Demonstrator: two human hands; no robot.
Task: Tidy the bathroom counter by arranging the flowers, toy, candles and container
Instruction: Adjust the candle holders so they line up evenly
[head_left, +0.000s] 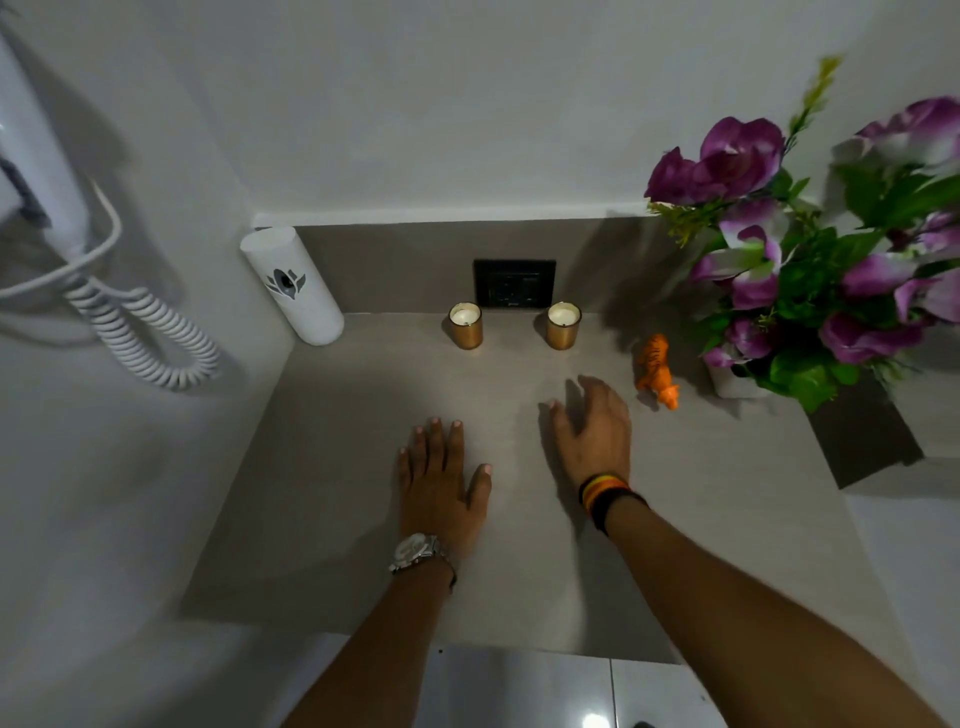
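The orange toy tiger (657, 373) lay just beyond and to the right of the right hand (592, 434), its long axis running away from the person and its head toward them. That hand hovered loosely spread and empty; the left hand (441, 483) rested flat, fingers splayed, on the surface (363, 519), farther off.

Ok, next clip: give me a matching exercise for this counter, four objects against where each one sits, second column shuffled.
Objects:
1. white container
2. gold candles
3. orange toy
4. purple flowers

Places:
A. far right of the counter
B. back left corner, leaning on the wall
C. just ahead of the right hand
D. below the black wall socket

Pairs: 1-B, 2-D, 3-C, 4-A
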